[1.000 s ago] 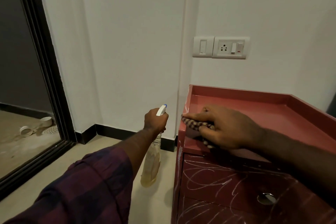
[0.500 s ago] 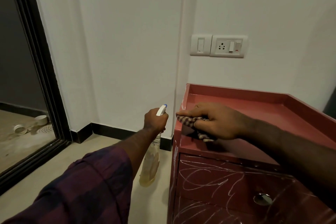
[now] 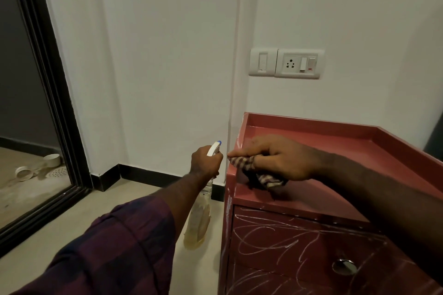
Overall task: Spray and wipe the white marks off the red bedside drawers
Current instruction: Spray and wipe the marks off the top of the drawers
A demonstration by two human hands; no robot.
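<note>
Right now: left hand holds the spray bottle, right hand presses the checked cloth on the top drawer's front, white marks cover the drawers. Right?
No. The head view shows the right hand holding the checked cloth on the left edge of the red top, not the drawer front. The rest stands.

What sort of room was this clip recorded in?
Most likely a home bedroom: red bedside drawers stand in a white-walled corner below a switch and socket plate, and the black-framed opening at left shows a floor drain, perhaps a bathroom.
</note>
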